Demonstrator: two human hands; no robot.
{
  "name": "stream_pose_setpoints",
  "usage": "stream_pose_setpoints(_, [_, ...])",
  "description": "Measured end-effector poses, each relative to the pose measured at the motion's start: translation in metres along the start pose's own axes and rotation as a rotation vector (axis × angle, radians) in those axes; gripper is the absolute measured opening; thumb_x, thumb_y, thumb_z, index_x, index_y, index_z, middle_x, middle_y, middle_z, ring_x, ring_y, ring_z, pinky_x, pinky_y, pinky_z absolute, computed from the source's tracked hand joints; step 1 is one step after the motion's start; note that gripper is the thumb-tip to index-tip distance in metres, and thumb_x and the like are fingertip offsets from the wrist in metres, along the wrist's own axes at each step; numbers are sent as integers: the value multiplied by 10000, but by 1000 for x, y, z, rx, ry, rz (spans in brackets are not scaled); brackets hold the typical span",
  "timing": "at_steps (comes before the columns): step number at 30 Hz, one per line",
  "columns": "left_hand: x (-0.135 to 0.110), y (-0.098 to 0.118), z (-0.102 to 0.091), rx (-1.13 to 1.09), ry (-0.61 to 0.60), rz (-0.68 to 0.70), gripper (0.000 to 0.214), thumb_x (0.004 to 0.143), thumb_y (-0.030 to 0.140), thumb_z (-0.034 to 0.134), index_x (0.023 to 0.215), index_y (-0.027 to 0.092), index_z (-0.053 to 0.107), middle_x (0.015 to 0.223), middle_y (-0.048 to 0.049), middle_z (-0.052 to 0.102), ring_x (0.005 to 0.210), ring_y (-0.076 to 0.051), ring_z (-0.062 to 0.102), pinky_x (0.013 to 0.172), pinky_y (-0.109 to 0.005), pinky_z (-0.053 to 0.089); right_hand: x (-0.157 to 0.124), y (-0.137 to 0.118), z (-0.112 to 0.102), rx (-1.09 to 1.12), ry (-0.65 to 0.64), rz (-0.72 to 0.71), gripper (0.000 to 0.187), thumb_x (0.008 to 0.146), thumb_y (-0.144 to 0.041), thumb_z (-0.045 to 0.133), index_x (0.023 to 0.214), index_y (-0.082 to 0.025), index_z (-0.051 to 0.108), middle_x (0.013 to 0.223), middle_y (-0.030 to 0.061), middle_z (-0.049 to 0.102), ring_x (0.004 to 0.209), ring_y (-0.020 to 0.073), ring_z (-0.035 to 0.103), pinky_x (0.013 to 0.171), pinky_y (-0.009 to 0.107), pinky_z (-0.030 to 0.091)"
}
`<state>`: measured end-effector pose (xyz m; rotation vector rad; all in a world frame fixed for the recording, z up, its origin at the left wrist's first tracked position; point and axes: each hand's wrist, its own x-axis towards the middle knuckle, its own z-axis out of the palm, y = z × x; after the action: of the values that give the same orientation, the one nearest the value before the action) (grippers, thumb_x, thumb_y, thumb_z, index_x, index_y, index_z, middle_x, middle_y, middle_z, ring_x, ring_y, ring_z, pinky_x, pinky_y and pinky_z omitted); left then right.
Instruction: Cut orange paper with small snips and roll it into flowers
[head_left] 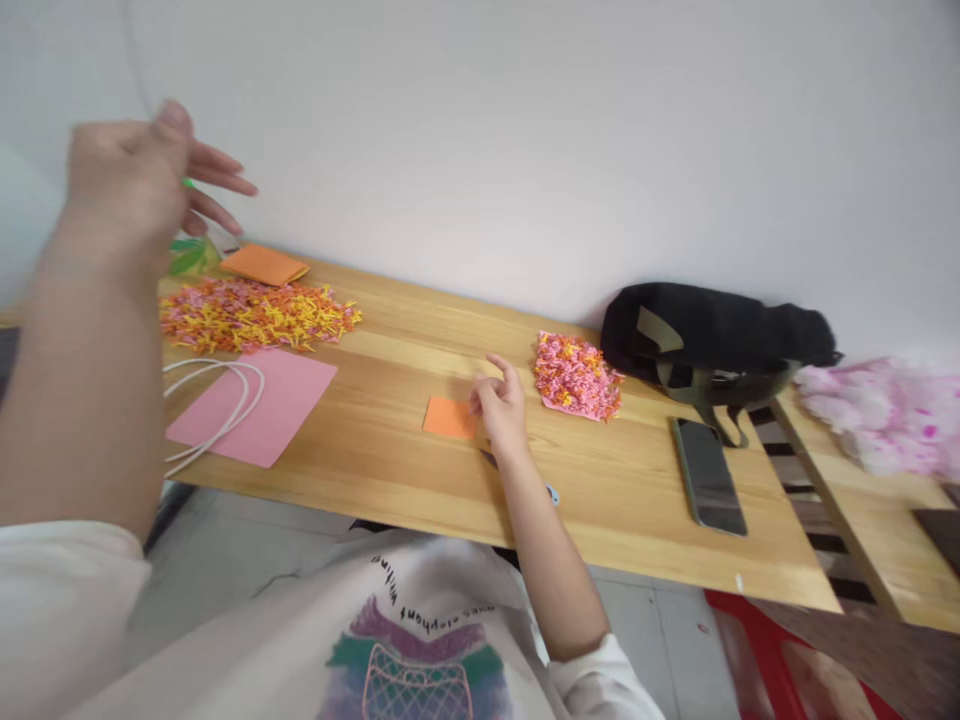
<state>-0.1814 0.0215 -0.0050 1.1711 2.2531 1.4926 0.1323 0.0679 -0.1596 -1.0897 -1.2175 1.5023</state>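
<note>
My left hand [146, 175] is raised high at the left, above the far end of the table, fingers stretched out; a small green bit shows between thumb and fingers. My right hand [499, 405] rests on the wooden table [390, 460], fingertips touching the right edge of a small orange paper square [448, 417]. Just right of that hand lies a small heap of pink and orange folded paper pieces [577, 375] on a pink sheet. A larger heap of orange, yellow and pink pieces [255, 315] lies at the left.
A pink sheet [259, 405] with a white cord [214, 400] lies at the near left. An orange paper stack [264, 264] sits at the back. A black bag [712, 335], a phone [707, 473], a pink fluffy thing [889, 410] and a red stool [780, 650] are at the right.
</note>
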Motion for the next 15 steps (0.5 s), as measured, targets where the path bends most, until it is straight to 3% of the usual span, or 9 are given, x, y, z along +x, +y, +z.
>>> stream_pose_setpoints(1, [-15, 7, 11, 21, 47, 61, 591, 919, 599, 394, 1054, 89, 660, 1088, -131, 713, 571, -85, 541, 549, -253, 323, 2, -3, -1, 10, 36, -16, 327, 739, -268, 551, 1055, -189, 519, 468, -132, 508, 400, 83, 441, 447, 212, 346])
stream_pose_setpoints(3, [-47, 17, 34, 25, -51, 22, 361, 899, 397, 516, 974, 85, 682, 1023, -120, 732, 547, -72, 525, 568, -239, 385, 5, -13, -8, 8, 113, -71, 218, 739, -247, 529, 951, -194, 527, 472, -125, 493, 411, 81, 439, 455, 212, 338])
stream_pose_setpoints(6, [-90, 14, 69, 187, -382, -27, 245, 819, 322, 612, 963, 146, 703, 918, -42, 740, 664, -120, 600, 636, -238, 444, 2, -33, -26, -65, 183, -155, 127, 763, -257, 504, 867, -194, 542, 522, -94, 515, 438, 85, 450, 473, 225, 348])
stream_pose_setpoints(8, [-112, 1, 89, 326, -593, 45, 285, 789, 375, 635, 971, 168, 710, 854, -36, 731, 760, -185, 641, 703, -284, 474, -8, -47, -42, -223, 129, -190, 132, 780, -289, 534, 863, -196, 575, 579, -69, 548, 488, 99, 488, 511, 241, 381])
stream_pose_setpoints(10, [-130, -14, 108, 369, -747, 170, 311, 812, 377, 587, 1013, 167, 700, 955, -62, 727, 850, -223, 662, 778, -328, 498, -25, -57, -56, -533, 4, -162, 131, 774, -260, 584, 881, -195, 623, 669, -35, 610, 564, 118, 538, 583, 265, 416])
stream_pose_setpoints(13, [-152, -28, 129, 391, -862, 341, 281, 817, 348, 545, 988, 180, 693, 1087, -90, 698, 1011, -268, 647, 910, -391, 492, -52, -61, -69, -1059, -172, 11, 159, 777, -221, 644, 928, -184, 677, 861, 47, 707, 757, 182, 634, 678, 297, 428])
stream_pose_setpoints(15, [-161, -33, 138, 399, -881, 398, 303, 820, 343, 540, 1020, 170, 688, 1121, -108, 672, 1080, -286, 618, 964, -424, 476, -67, -56, -74, -1268, -227, 102, 218, 778, -239, 680, 987, -177, 688, 1024, 100, 709, 916, 231, 654, 740, 309, 441])
